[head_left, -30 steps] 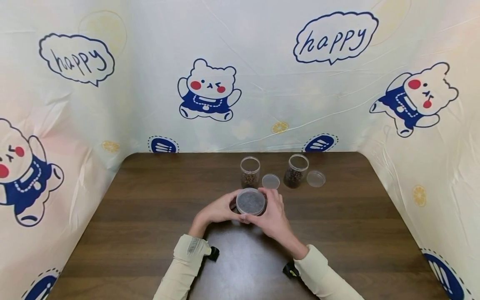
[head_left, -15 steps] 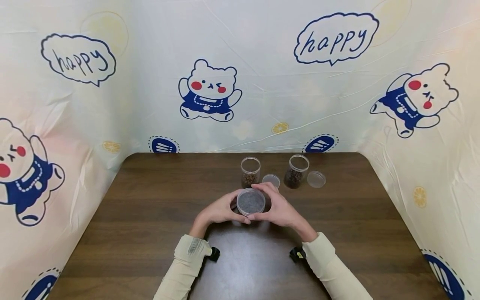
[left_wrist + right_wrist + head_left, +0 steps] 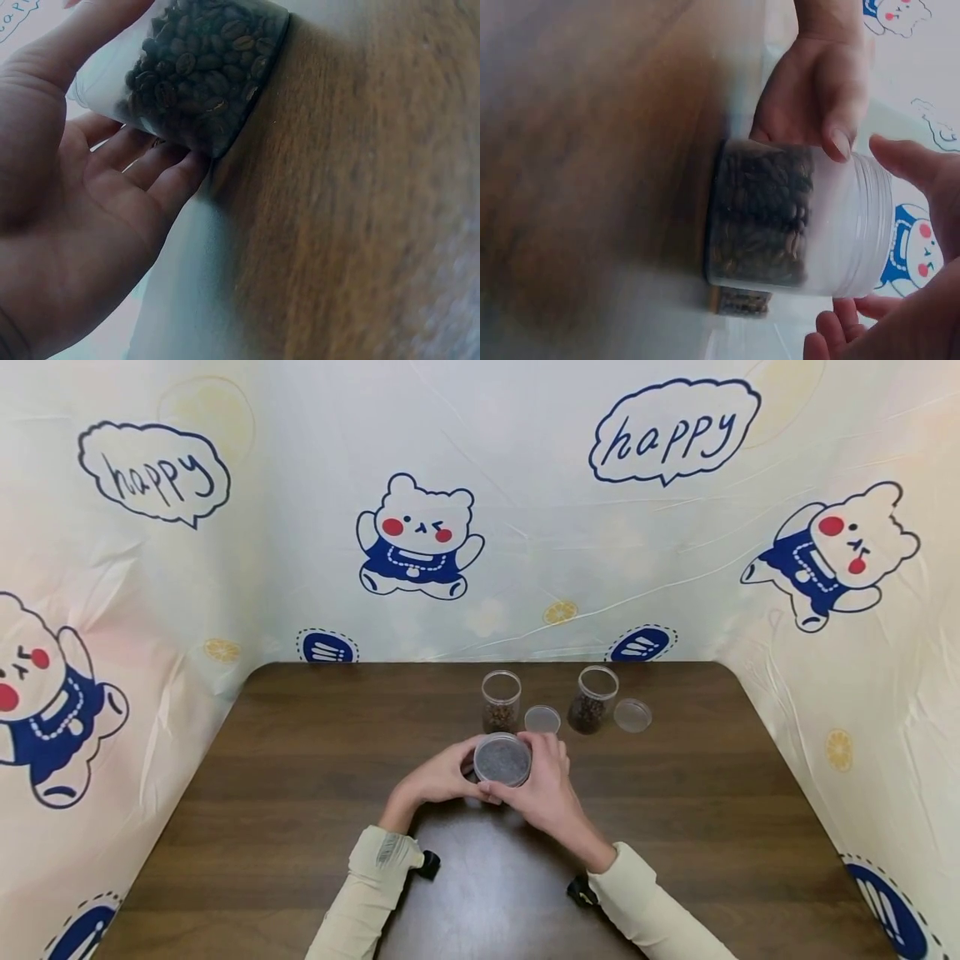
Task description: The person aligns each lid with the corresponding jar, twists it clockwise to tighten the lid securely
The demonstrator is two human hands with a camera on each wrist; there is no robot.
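A clear plastic jar [image 3: 761, 217], roughly half full of dark coffee beans, stands upright on the table between both hands. Its round translucent lid [image 3: 502, 760] sits on top. My left hand [image 3: 444, 775] holds the jar's body, thumb on the near side and fingers round the far side, as the left wrist view also shows. Around the lid's rim, my right hand [image 3: 546, 783] has its thumb in front and its fingers behind. Those right fingers [image 3: 832, 330] are partly hidden behind the jar in the right wrist view.
Behind the hands stand two lidless jars with beans, a left jar [image 3: 500, 703] and a right jar [image 3: 592, 702]. Flat on the wooden table [image 3: 300, 760] lie two loose lids, one between the jars [image 3: 542, 719] and one at far right [image 3: 632, 716]. A printed cloth [image 3: 525, 527] encloses the table.
My right hand first loosened and swung round the lid with its wrist outward, then turned back and grips the rim again. The left hand and jar stay in place.
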